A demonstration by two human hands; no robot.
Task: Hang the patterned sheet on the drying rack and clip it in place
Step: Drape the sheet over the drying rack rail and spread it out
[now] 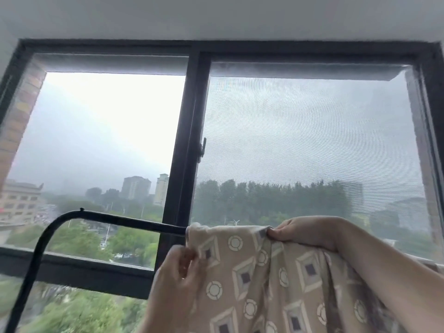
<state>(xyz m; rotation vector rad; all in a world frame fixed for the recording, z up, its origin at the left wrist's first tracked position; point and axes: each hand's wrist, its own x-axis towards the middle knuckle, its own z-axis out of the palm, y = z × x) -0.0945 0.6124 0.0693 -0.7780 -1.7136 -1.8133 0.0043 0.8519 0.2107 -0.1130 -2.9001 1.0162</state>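
Before the dark-framed window (192,131), the patterned sheet (262,280) is draped over the black drying rack (115,218) bar. Left hand (179,272) fingers are pinched together on the sheet's left edge. Right hand (307,230) fingers are clamped on the top fold (2 hands engaged).

Rack bar (115,218) left of sheet (259,272) is bare, open for access. Right portion covered by draped fabric. Window frame (185,140) and glass close behind limit reach beyond.
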